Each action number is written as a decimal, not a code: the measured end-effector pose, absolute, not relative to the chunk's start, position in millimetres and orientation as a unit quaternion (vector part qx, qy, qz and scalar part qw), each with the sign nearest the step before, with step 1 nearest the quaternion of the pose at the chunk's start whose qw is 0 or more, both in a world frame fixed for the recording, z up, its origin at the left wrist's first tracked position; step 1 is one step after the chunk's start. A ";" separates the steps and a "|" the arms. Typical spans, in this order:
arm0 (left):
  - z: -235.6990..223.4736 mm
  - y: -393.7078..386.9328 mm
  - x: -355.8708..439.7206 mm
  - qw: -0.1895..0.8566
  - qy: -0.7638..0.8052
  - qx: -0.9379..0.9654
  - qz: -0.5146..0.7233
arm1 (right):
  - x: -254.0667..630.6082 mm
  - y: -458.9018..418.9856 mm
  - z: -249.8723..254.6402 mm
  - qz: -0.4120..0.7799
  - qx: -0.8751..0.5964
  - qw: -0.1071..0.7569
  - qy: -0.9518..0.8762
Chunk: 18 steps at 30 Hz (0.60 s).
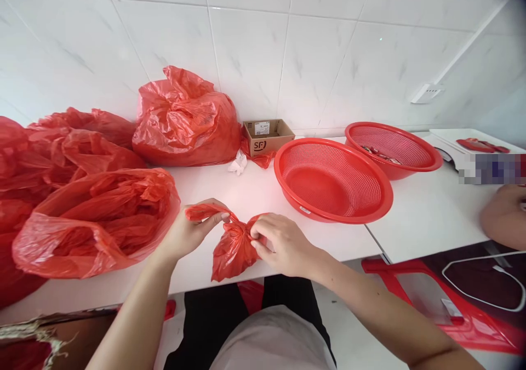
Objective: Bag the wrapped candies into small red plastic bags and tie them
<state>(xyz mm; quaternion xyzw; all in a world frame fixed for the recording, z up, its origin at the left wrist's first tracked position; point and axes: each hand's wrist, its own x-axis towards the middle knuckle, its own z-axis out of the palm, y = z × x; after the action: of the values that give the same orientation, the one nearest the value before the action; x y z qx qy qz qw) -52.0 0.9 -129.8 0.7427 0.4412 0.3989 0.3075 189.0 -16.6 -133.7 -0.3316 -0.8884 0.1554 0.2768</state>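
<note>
The crumpled plastic bag point(234, 252) is bright red, like the heaped bag point(184, 120) and the mesh-patterned colander point(329, 181). The wall tiles point(246, 46) are white with grey marbling, the table point(427, 222) plain white, the cardboard box point(267, 137) brown with a red logo.

Head view looks down and forward — over left hand point(191, 233) and right hand point(283, 244).

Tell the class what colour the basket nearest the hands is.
Bright red all over, the basket shows best in the head view.
</note>
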 end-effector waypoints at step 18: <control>-4.1 -26.1 -34.8 0.128 0.490 0.780 0.367 | 135.9 -15.0 -127.4 0.355 -0.289 0.424 -0.781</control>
<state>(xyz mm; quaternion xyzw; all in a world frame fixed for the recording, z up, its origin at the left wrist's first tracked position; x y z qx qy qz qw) -34.8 -26.1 -4.1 0.7804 0.4897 0.3670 0.1284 135.9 -15.0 -127.4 -0.2892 -0.7810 0.3555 0.4243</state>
